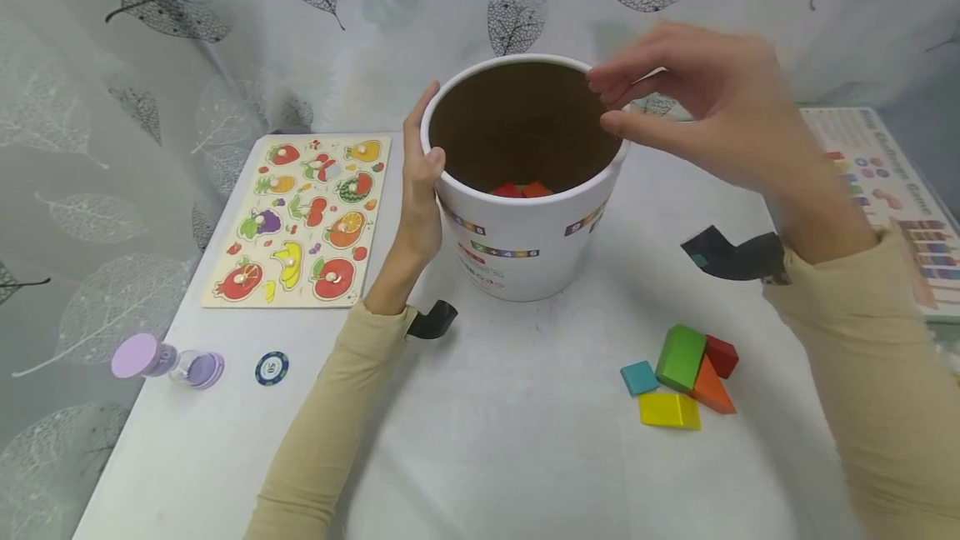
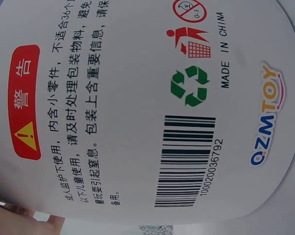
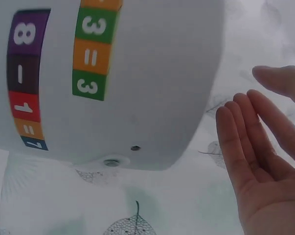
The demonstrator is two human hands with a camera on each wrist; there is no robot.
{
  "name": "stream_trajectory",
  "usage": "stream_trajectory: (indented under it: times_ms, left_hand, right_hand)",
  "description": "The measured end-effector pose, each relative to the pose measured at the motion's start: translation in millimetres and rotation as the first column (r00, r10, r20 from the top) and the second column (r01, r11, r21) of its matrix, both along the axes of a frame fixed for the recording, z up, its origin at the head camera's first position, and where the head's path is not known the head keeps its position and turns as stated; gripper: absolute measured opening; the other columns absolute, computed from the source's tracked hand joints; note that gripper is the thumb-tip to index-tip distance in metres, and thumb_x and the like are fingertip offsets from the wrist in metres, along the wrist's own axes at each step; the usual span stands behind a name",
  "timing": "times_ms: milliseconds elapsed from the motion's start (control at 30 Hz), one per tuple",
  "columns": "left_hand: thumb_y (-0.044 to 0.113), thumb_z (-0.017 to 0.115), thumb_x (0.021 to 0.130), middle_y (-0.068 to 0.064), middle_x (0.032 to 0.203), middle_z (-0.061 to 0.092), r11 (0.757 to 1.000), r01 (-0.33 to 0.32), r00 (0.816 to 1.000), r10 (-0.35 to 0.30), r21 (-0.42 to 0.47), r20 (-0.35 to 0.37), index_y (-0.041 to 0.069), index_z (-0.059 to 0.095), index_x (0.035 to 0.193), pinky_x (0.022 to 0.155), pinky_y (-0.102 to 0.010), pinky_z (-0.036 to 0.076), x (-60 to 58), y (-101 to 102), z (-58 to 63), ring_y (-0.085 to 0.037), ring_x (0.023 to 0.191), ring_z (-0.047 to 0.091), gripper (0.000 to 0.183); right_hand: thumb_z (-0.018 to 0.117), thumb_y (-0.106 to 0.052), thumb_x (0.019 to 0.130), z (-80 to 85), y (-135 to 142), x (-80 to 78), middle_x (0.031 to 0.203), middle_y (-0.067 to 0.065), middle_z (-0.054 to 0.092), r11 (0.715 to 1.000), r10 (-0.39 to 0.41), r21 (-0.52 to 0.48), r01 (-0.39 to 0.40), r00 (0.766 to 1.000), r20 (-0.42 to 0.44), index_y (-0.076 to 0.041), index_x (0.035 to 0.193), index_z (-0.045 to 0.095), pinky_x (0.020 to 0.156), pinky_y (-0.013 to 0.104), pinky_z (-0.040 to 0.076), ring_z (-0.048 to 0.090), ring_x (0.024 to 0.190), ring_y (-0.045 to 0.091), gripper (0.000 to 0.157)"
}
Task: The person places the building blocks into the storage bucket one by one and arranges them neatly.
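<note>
A white bucket (image 1: 525,261) printed with coloured number strips stands upright on the table, its wide mouth facing up. Red and orange pieces (image 1: 536,189) show at its bottom; the near wall hides the rest of the inside. My left hand (image 1: 420,190) grips the bucket's left rim, thumb at the inner edge and fingers along the outside. In the left wrist view the bucket's label side (image 2: 132,122) fills the picture. At the right rim my right hand (image 1: 712,111) is raised, thumb apart from the fingers, holding nothing; the right wrist view shows it beside the bucket wall.
Several wooden blocks (image 1: 681,358) lie right of centre on the white table (image 1: 510,440). To the left are a fruit puzzle board (image 1: 300,223), a purple sand timer (image 1: 168,361) and a poker chip (image 1: 272,368). A printed game box (image 1: 885,182) lies at the far right.
</note>
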State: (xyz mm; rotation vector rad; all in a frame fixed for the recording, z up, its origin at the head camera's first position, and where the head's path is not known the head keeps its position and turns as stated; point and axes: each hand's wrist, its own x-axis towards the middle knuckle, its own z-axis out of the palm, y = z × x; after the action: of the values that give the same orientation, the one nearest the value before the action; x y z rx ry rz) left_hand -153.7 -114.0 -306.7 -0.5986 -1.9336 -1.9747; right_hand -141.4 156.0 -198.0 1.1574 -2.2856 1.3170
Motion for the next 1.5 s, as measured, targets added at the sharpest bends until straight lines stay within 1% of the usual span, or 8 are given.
stream_trajectory:
  times_ms: [200,500,633,800,1033,1300,1400,1500]
  left_hand:
    - [0.073,0.041,0.080,-0.006,0.151,0.035,1.000,-0.003,1.000,0.003,0.001,-0.013,0.012,0.021,0.154,0.111,-0.049,0.034,0.3,1.4,1.4,-0.022,0.134,0.039,0.099]
    - [0.073,0.042,0.081,-0.003,0.149,0.038,1.000,0.004,1.000,-0.003,0.019,-0.019,0.014,0.022,0.154,0.111,-0.049,0.034,-0.7,1.7,-1.5,-0.022,0.133,0.040,0.096]
    - [0.075,0.043,0.080,-0.003,0.149,0.038,1.000,-0.003,1.000,0.004,0.026,-0.018,0.014,0.023,0.154,0.111,-0.050,0.033,-0.2,1.0,-1.9,-0.022,0.133,0.040,0.098]
    - [0.076,0.043,0.080,-0.004,0.149,0.038,1.000,-0.003,1.000,0.003,0.017,-0.019,0.014,0.022,0.154,0.111,-0.051,0.033,0.2,1.6,-1.4,-0.022,0.134,0.040,0.099]
    - [0.076,0.042,0.080,-0.004,0.149,0.039,1.000,-0.004,1.000,0.004,0.017,-0.022,0.013,0.022,0.154,0.111,-0.052,0.033,-0.1,3.6,-0.2,-0.023,0.134,0.040,0.100]
    - [0.075,0.044,0.080,-0.005,0.149,0.038,0.999,0.021,0.999,-0.020,0.042,-0.026,0.011,0.021,0.154,0.111,-0.049,0.034,-0.7,4.3,-0.7,-0.023,0.134,0.040,0.100]
    - [0.075,0.044,0.080,-0.004,0.150,0.038,0.999,0.019,1.000,-0.018,0.041,-0.024,0.011,0.021,0.154,0.111,-0.047,0.034,-0.5,4.2,-0.7,-0.022,0.134,0.040,0.100]
    - [0.075,0.044,0.079,-0.004,0.150,0.038,0.999,0.008,1.000,-0.007,0.034,-0.019,0.012,0.022,0.154,0.111,-0.044,0.034,-0.4,3.4,-0.7,-0.021,0.134,0.040,0.100]
  right_hand:
    - [0.079,0.009,0.072,-8.1,28.4,28.9,0.111,0.003,0.069,0.991,0.042,0.134,-0.029,0.994,-0.098,0.005,0.112,0.069,0.094,0.015,0.047,0.062,0.103,0.012,0.041]
    - [0.082,0.011,0.065,-81.6,77.6,60.6,0.104,0.004,0.070,0.978,0.191,0.067,-0.200,0.973,0.127,-0.002,0.109,0.071,0.086,0.012,0.048,0.063,0.098,0.010,0.047]
    - [0.079,0.014,0.066,-111.6,96.0,70.5,0.107,-0.002,0.069,0.966,0.154,0.157,-0.203,0.948,0.277,-0.011,0.113,0.070,0.087,0.013,0.049,0.062,0.098,0.008,0.054]
    - [0.079,-0.001,0.076,-133.2,114.8,79.5,0.113,-0.012,0.066,0.905,0.057,0.373,-0.206,0.926,0.373,-0.024,0.117,0.068,0.090,0.013,0.048,0.060,0.103,0.003,0.048]
    - [0.081,-0.001,0.074,-148.1,121.1,79.3,0.119,-0.011,0.064,0.866,0.118,0.418,-0.275,0.924,0.364,-0.024,0.119,0.066,0.096,0.004,0.038,0.056,0.109,-0.003,0.053]
    - [0.083,-0.004,0.072,-151.0,111.7,71.9,0.109,-0.020,0.065,0.834,0.020,0.513,-0.203,0.940,0.340,-0.032,0.111,0.067,0.087,0.016,0.050,0.058,0.097,-0.003,0.050]
    - [0.086,-0.009,0.069,-150.3,110.9,69.1,0.104,-0.022,0.066,0.829,-0.102,0.554,-0.072,0.956,0.277,-0.033,0.108,0.068,0.084,0.019,0.052,0.060,0.094,0.000,0.049]
    - [0.086,-0.011,0.071,-150.3,110.9,66.1,0.104,-0.017,0.067,0.803,-0.264,0.592,0.075,0.934,0.240,-0.029,0.109,0.069,0.081,0.021,0.053,0.061,0.093,0.006,0.046]
